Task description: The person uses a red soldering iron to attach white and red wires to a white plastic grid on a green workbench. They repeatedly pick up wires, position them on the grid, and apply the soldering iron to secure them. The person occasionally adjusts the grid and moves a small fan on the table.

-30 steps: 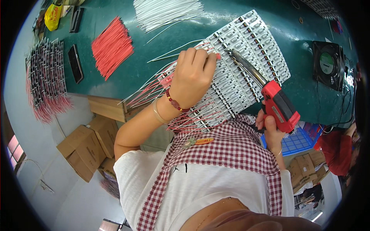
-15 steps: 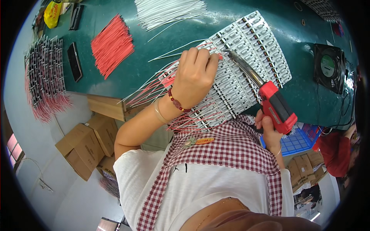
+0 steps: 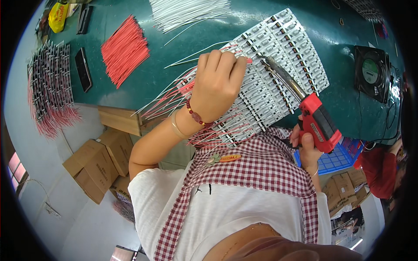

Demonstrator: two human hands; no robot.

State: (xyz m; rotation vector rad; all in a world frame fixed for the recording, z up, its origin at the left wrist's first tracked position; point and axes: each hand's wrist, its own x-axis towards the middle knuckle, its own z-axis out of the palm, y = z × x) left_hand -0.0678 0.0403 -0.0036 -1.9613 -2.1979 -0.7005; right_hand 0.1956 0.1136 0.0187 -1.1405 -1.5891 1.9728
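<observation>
Beside left hand (image 3: 217,85), apparently soldering wires (image 3: 183,89), gripping soldering iron (image 3: 321,124) in right hand (image 3: 308,148). Cannot tell left hold. Next, steady tip (image 3: 271,64).

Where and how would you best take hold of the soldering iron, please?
Probably by its red-and-black handle, from the person's side: that thick end lies nearer the body, where the right hand grips it, while the slim metal shaft points away over the boards.
</observation>
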